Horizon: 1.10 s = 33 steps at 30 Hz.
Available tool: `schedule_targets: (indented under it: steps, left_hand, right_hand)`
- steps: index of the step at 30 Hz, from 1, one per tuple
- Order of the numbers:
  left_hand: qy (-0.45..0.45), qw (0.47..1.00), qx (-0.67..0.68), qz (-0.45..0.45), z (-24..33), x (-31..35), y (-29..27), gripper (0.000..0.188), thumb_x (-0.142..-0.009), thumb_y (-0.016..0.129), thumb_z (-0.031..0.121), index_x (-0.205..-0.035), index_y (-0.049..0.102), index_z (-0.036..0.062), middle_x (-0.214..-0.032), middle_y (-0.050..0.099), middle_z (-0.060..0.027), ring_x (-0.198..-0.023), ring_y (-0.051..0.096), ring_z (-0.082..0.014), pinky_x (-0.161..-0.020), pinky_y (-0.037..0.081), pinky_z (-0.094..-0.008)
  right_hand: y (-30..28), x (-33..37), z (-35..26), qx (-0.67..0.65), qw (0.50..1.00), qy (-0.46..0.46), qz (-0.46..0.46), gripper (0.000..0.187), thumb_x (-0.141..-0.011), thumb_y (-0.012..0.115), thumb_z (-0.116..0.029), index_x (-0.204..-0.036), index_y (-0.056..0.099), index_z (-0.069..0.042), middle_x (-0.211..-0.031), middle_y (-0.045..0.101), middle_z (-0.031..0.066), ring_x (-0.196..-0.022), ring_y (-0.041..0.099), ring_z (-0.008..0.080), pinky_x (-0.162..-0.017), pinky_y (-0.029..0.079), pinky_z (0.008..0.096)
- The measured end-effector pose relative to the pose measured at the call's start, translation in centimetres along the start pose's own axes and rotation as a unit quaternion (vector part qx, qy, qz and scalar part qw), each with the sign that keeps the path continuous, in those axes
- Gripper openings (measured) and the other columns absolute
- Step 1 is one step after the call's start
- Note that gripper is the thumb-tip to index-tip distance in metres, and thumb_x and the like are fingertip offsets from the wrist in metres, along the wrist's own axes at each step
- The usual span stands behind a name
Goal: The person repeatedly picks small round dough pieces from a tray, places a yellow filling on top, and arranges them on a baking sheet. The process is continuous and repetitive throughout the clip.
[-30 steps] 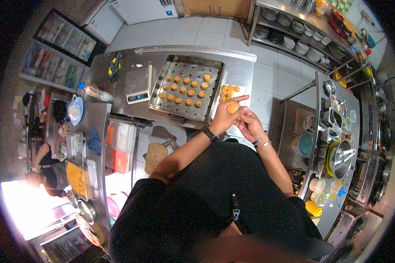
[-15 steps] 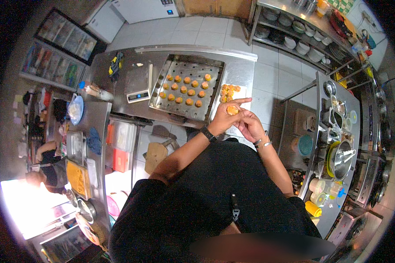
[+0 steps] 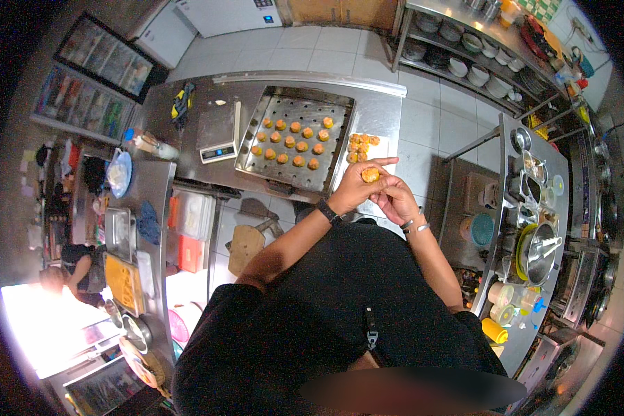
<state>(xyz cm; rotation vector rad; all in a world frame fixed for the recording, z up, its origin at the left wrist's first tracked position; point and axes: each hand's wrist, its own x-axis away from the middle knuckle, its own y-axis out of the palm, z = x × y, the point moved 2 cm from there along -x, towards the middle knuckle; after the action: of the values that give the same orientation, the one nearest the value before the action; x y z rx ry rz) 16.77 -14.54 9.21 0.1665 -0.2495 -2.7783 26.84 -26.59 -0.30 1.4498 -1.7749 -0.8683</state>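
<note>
A small round dumpling [image 3: 371,175], yellow with an orange tint, sits in the curl of my left hand [image 3: 353,188], between thumb and forefinger. My right hand [image 3: 396,197] meets it from the right, its fingers bent together against the dumpling's lower side; their tips are partly hidden. Just beyond my hands, several more dumplings [image 3: 359,147] cluster on a white board or tray [image 3: 383,149]. To the left of that is a square metal tray with holes [image 3: 295,101], where several orange-topped dumplings [image 3: 301,147] stand apart in rows.
A digital scale [image 3: 219,142] stands left of the holed tray on the steel table [image 3: 187,158]. A wooden stool [image 3: 246,248] is by my left arm. Pots and containers fill the right-hand counter [image 3: 507,149]. Another person [image 3: 83,274] works at the far left.
The dumpling has turned in my fingers, so its yellow side shows more than its orange top. Both hands stay nearly in place. At far left, the other person has moved slightly.
</note>
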Motion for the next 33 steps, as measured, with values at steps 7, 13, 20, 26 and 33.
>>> schedule_targets:
  steps: [7, 13, 20, 26, 33]
  left_hand:
    - [0.027, 0.995, 0.010, 0.098, -1.6, 0.0, -0.7, 0.014, -0.094, 0.069, 0.012, -0.090, 0.069, -0.0009, -0.136, 0.062, -0.0167, -0.115, 0.062, -0.0175, -0.095, 0.051, -0.0312]
    - [0.094, 0.990, -0.067, 0.082, 0.6, -0.2, 0.1, 0.013, -0.092, 0.071, 0.013, -0.092, 0.070, -0.0007, -0.141, 0.058, -0.0180, -0.123, 0.057, -0.0192, -0.104, 0.046, -0.0357]
    - [0.033, 0.996, -0.004, 0.077, -1.6, 0.1, -1.0, 0.018, -0.089, 0.076, 0.017, -0.088, 0.070, -0.0008, -0.127, 0.067, -0.0172, -0.103, 0.066, -0.0165, -0.085, 0.052, -0.0301]
    - [-0.029, 0.962, -0.195, 0.190, -1.0, 0.0, -1.5, 0.025, -0.085, 0.080, 0.023, -0.083, 0.070, 0.0009, -0.086, 0.073, -0.0092, -0.076, 0.067, -0.0136, -0.070, 0.052, -0.0293]
    - [0.001, 0.958, -0.217, 0.185, -2.1, 0.1, -0.9, 0.023, -0.086, 0.079, 0.016, -0.075, 0.065, 0.0008, -0.067, 0.063, -0.0015, -0.065, 0.054, -0.0061, -0.058, 0.046, -0.0269]
  right_hand:
    - [4.9, -0.3, -0.8, 0.062, 0.995, -0.052, 0.062, 0.032, -0.098, 0.060, -0.006, -0.128, 0.055, -0.002, -0.125, 0.063, 0.0081, -0.115, 0.062, 0.0211, -0.104, 0.049, 0.0420]
    - [4.4, -0.4, -1.0, 0.063, 0.996, -0.054, 0.029, 0.026, -0.098, 0.057, -0.003, -0.124, 0.058, -0.002, -0.122, 0.065, 0.0085, -0.113, 0.063, 0.0210, -0.103, 0.050, 0.0411]
    - [3.6, -0.3, -0.8, 0.093, 0.991, -0.009, 0.091, 0.025, -0.094, 0.063, -0.007, -0.119, 0.064, -0.003, -0.115, 0.068, 0.0092, -0.103, 0.066, 0.0205, -0.093, 0.054, 0.0375]
    - [6.4, 0.5, -5.5, 0.591, 0.703, -0.268, 0.291, 0.030, -0.087, 0.077, -0.015, -0.112, 0.064, -0.007, -0.115, 0.065, 0.0091, -0.094, 0.064, 0.0169, -0.082, 0.054, 0.0315]
    - [10.4, 0.8, -5.5, 0.551, 0.771, -0.249, 0.200, 0.039, -0.072, 0.089, -0.004, -0.089, 0.053, -0.007, -0.091, 0.059, 0.0024, -0.084, 0.058, 0.0098, -0.073, 0.050, 0.0257]
